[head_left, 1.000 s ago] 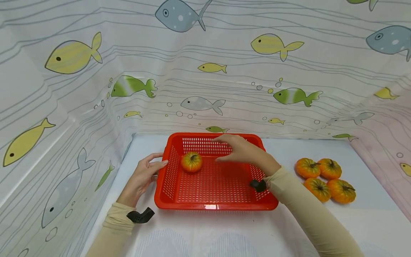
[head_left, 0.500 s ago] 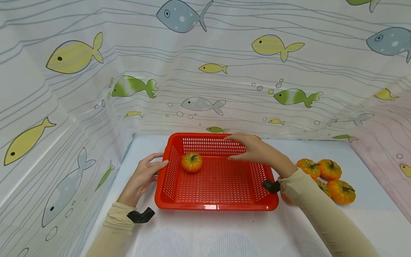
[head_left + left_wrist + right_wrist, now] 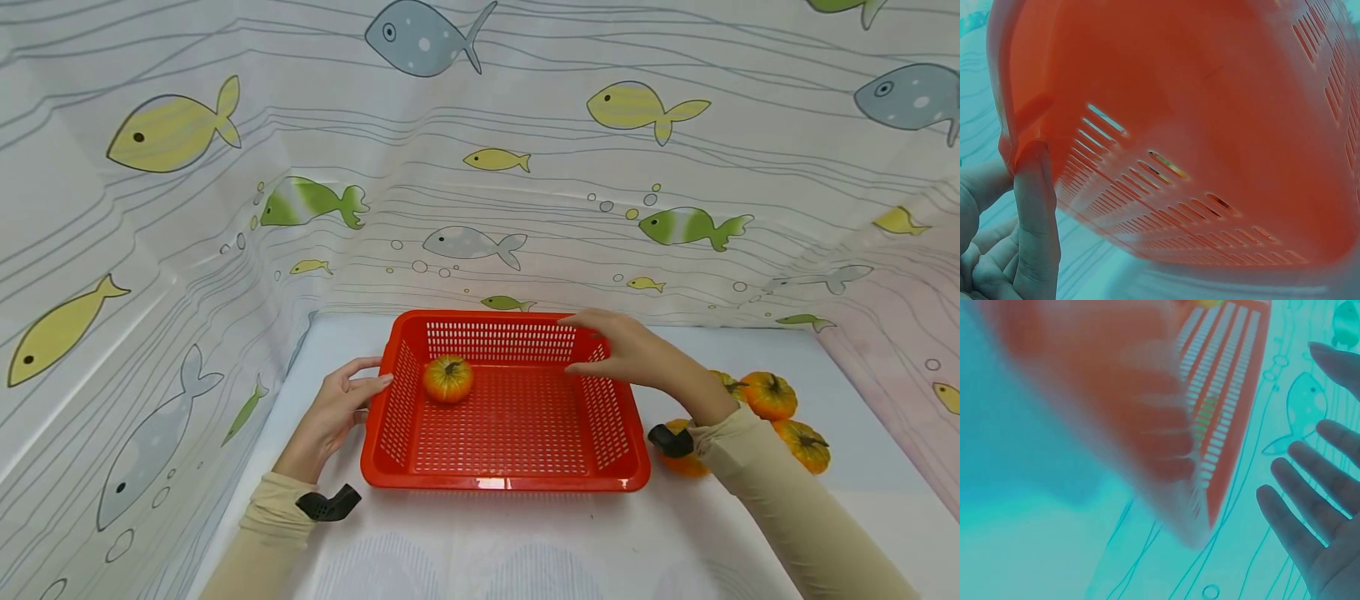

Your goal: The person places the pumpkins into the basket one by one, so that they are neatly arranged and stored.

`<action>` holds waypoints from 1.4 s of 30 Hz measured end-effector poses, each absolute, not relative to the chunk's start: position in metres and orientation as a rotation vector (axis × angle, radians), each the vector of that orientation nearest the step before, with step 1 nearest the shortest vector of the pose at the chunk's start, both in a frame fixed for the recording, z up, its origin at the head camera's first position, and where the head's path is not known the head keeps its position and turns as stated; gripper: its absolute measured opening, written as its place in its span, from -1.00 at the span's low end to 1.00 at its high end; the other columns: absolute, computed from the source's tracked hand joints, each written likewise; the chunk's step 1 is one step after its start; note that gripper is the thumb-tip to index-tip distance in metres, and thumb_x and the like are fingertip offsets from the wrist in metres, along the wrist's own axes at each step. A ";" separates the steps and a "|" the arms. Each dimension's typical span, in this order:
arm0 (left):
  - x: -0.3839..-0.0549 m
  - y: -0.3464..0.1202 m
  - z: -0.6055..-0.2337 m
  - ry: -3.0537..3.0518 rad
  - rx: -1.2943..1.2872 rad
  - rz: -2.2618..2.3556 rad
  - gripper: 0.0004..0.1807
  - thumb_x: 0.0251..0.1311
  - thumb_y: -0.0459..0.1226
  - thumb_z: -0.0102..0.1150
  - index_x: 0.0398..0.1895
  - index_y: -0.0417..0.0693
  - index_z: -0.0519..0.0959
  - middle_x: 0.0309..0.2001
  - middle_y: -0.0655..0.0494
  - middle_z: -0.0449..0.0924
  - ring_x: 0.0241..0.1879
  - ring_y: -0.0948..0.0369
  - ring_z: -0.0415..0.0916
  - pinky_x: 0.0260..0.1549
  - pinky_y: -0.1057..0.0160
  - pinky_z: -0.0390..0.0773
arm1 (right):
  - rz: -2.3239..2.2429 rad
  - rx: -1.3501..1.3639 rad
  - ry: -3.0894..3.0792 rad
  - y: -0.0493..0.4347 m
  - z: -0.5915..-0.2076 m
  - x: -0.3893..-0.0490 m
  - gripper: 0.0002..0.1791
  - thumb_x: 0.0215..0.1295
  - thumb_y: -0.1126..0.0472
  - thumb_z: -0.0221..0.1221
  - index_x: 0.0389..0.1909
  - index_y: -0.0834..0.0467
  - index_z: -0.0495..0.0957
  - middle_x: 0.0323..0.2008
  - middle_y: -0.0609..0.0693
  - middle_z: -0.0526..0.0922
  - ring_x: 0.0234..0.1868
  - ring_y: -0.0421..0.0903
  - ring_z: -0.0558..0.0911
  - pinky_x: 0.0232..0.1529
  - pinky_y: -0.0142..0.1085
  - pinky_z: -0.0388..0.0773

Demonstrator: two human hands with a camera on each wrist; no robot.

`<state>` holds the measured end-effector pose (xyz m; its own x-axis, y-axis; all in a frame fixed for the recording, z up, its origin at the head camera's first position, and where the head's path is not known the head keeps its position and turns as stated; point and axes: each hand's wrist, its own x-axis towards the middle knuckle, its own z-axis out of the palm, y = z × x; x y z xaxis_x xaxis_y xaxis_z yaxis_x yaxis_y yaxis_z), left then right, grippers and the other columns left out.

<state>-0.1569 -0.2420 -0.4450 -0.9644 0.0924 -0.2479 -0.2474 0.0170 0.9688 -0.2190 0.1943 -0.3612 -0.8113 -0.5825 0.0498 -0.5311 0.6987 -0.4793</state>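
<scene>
A red slotted plastic basket stands on the table with one small orange-yellow pumpkin inside, near its left wall. My left hand grips the basket's left rim; in the left wrist view the fingers pinch the rim's edge. Over the basket's back right corner is my right hand, holding nothing, its fingers spread in the right wrist view. Several more pumpkins lie to the right of the basket, partly hidden by my right forearm.
A fish-patterned curtain encloses the table at the back and both sides. The white table cloth runs in front of the basket. Black wrist cameras sit on both sleeves.
My right hand has moved right, from over the basket's middle to its back right corner, its forearm now covering other pumpkins. The left hand, basket and pumpkin inside have stayed put.
</scene>
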 end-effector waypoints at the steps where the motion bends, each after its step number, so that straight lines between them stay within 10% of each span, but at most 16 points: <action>1: -0.157 -0.242 -0.445 2.052 -0.161 2.040 -0.33 0.44 -0.15 0.25 0.48 -0.18 0.24 -0.24 0.26 0.81 -0.32 0.28 0.78 -0.30 0.26 0.78 | -0.744 -0.914 2.800 0.198 -0.362 -0.219 -0.22 0.19 -0.02 0.49 0.41 0.09 0.46 0.38 0.14 0.55 0.44 0.22 0.46 0.35 0.28 0.46; 42: -0.155 -0.242 -0.445 2.042 -0.148 2.061 -0.34 0.44 -0.15 0.25 0.47 -0.19 0.24 -0.24 0.27 0.81 -0.33 0.30 0.77 -0.30 0.27 0.78 | -0.657 -0.375 2.832 0.336 -0.400 -0.195 -0.15 0.27 -0.17 0.39 0.46 0.15 0.37 0.32 0.36 0.50 0.24 0.47 0.51 0.13 0.34 0.58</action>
